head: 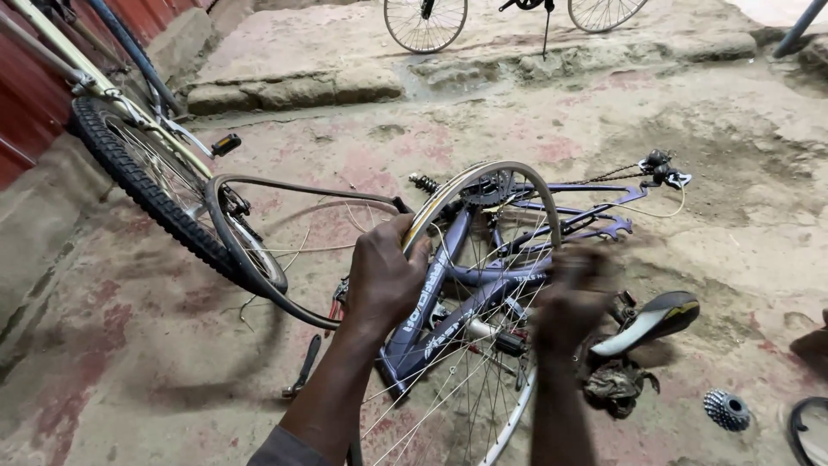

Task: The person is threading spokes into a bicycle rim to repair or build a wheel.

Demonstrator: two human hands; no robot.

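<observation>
I hold a bare bicycle wheel rim (483, 173) with spokes upright in front of me. My left hand (384, 276) grips the rim's left side, together with a black inner tube (259, 259) that loops out to the left. On the rim's right side my right hand (573, 293) is blurred; its fingers look closed near the rim, and I cannot tell whether they grip it. Behind the wheel a purple bicycle frame (448, 293) lies on the ground with its chain and derailleur (660, 168).
A bicycle with a black tyre (142, 181) leans against a red wall at left. A saddle (647, 324) and a rag (617, 384) lie at right, beside a sprocket cassette (726, 408). Another bicycle's wheels (425, 24) stand beyond a stone ledge (293, 86).
</observation>
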